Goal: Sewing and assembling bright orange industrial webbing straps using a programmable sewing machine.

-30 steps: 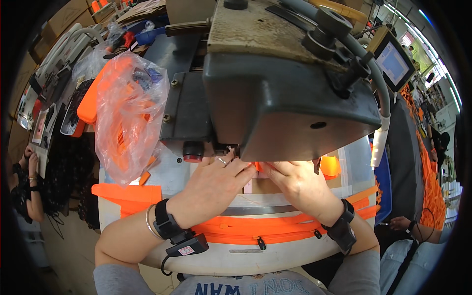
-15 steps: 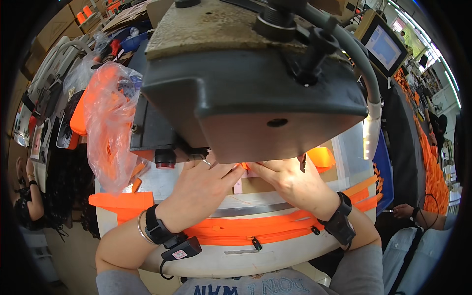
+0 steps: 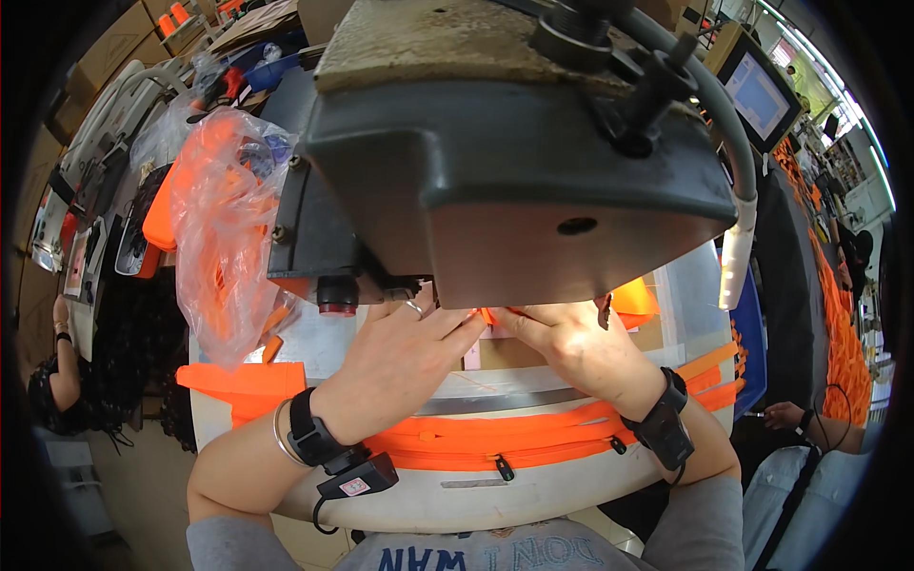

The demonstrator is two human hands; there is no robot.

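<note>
Beneath the dark head of a sewing machine, my left hand and my right hand meet over the work plate. Between their thumbs and fingertips a small bit of orange fabric shows, pinched from both sides. The machine head hides some of my fingers, and the rest of that piece cannot be seen. A pale pink strip lies just below the fingertips on a brown board. Beyond my right hand is a larger orange fabric piece.
Orange zipper tape with black pulls runs along the table's near edge. At left lie a clear plastic bag with orange pieces and an orange flap. A blue bin and a screen stand at right. Other people sit on both sides.
The whole view has shifted slightly, with the machine head sitting farther right in the picture. Both hands keep nearly the same pose at the orange fabric.
</note>
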